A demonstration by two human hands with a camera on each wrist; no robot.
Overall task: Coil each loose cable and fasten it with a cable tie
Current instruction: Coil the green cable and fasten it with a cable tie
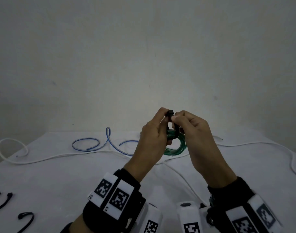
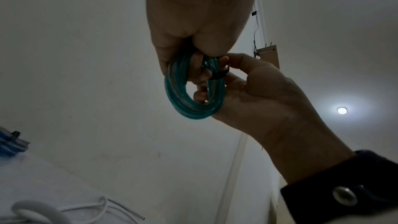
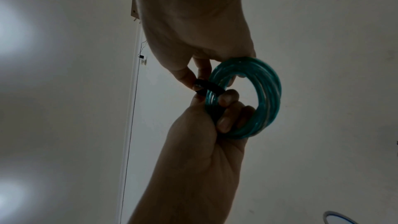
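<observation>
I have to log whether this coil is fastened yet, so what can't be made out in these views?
- Black cable tie around the green translucent cable coil: whether its tail is threaded, fingers cover it in all views.
- Left hand and right hand: head view hides part of the coil.
- Spare black ties: cut by the head view's left edge.
- Blue cable: one end behind the left hand.

A coiled teal translucent plastic cable [image 3: 256, 98] hangs between two hands. The right hand [image 3: 193, 28] pinches a black cable tie [image 3: 208, 88] wrapped around the coil; the left hand [image 3: 206, 135] grips the coil below.
</observation>
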